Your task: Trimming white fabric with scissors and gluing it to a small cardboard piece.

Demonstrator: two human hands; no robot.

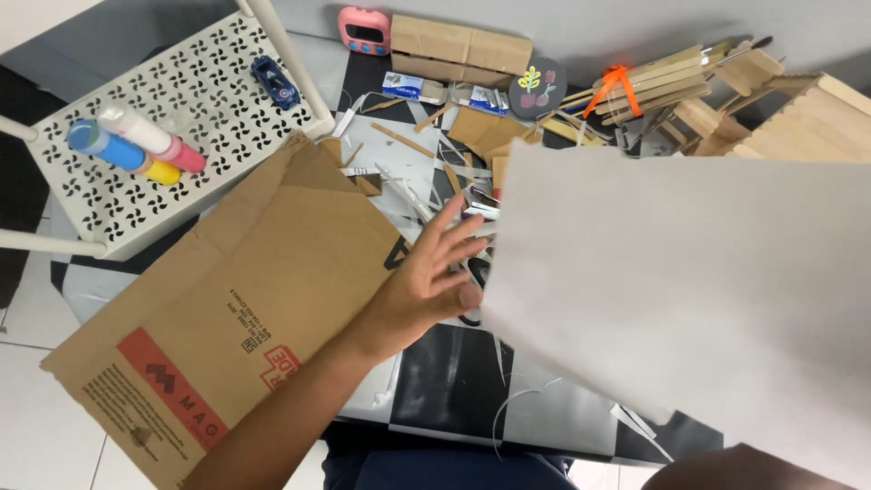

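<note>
L hand point(426, 281), fingers spread, at white sheet point(689, 290) edge over scrap-littered checkered floor point(454, 377) w/ cardboard point(245, 308).

A white perforated metal shelf point(195, 100) with tube legs stands at ten o'clock over a black-and-white checkered floor mat point(454, 372), pale floor tiles point(36, 417) show at eight o'clock, and a grey wall point(590, 27) runs along twelve o'clock under even light.

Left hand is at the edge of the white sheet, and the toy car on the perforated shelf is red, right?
Not quite. In the head view the toy car on the perforated shelf is blue, not red. The left hand is indeed at the edge of the white sheet.
</note>
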